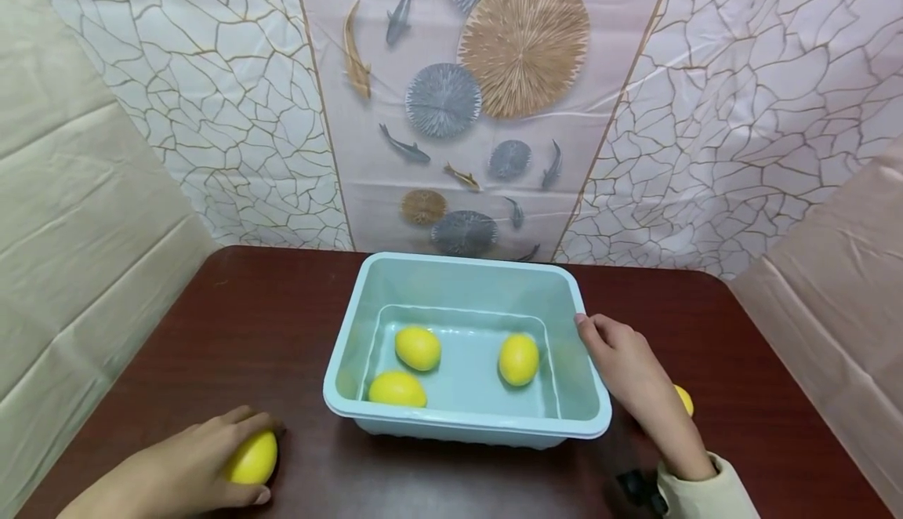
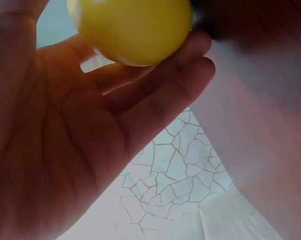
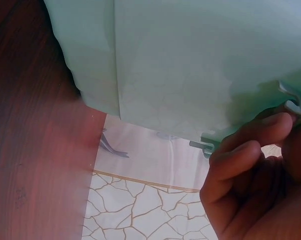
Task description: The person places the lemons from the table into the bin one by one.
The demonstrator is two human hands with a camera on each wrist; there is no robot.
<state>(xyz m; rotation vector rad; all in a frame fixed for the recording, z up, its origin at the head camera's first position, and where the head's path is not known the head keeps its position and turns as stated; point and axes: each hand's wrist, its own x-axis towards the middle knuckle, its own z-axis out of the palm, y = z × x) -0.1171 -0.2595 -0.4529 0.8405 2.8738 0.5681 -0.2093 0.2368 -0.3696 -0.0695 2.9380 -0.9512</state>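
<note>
A pale blue-green plastic basin (image 1: 466,262) stands at the middle of the table, holding a lemon (image 1: 418,348) and a second lemon (image 1: 397,389) at its left and a third lemon (image 1: 518,360) at its right. Left of the basin, my left hand (image 1: 186,464) grips another lemon (image 1: 254,459), thumb on the near side and fingers over the far side. In the left wrist view this lemon (image 2: 135,30) lies against the fingers, away from the palm. My right hand (image 1: 631,366) pinches the basin's right rim, its fingers curled under the edge in the right wrist view.
One more lemon (image 1: 684,400) lies to the right of the basin, partly hidden behind the right forearm. The dark reddish table (image 1: 268,331) meets a patterned cloth (image 1: 247,111) at its back edge, with plain cloth at both sides. A black object (image 1: 638,489) is by the right sleeve.
</note>
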